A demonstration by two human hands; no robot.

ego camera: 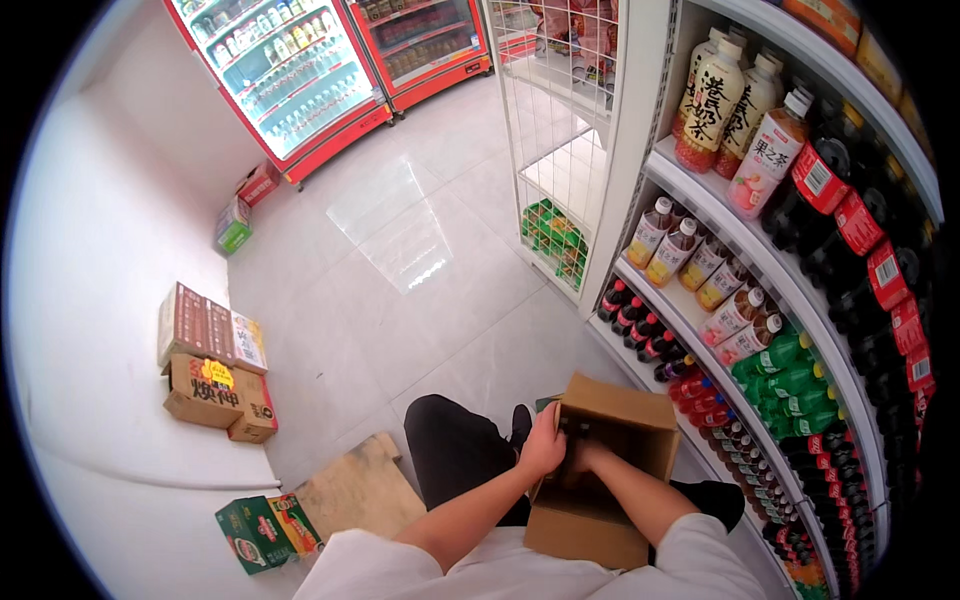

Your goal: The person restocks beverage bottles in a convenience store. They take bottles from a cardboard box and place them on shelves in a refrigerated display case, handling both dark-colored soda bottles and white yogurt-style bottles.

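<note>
An opened brown cardboard box [619, 403] sits between my knees with its flaps spread. My left hand [543, 442] grips the box's left wall near the top edge, the thumb inside and the fingers mostly hidden. Down inside the box is my right hand [589, 455], beside dark objects that look like bottle tops [576, 429]. Shadow hides its fingertips, so whether they hold anything is not visible. Close on the right stands a white drinks shelf [705, 196], its lower tiers stocked with cola bottles [637, 330] and red-drink bottles [694, 390].
Green soda bottles [784, 382] and tea bottles [667, 251] fill other tiers. Behind my left side lie a flattened cardboard sheet [364, 487] and a green carton [262, 532]. Stacked cartons [214, 382] line the left wall. Red-framed drinks coolers [330, 157] stand across the tiled floor [315, 337].
</note>
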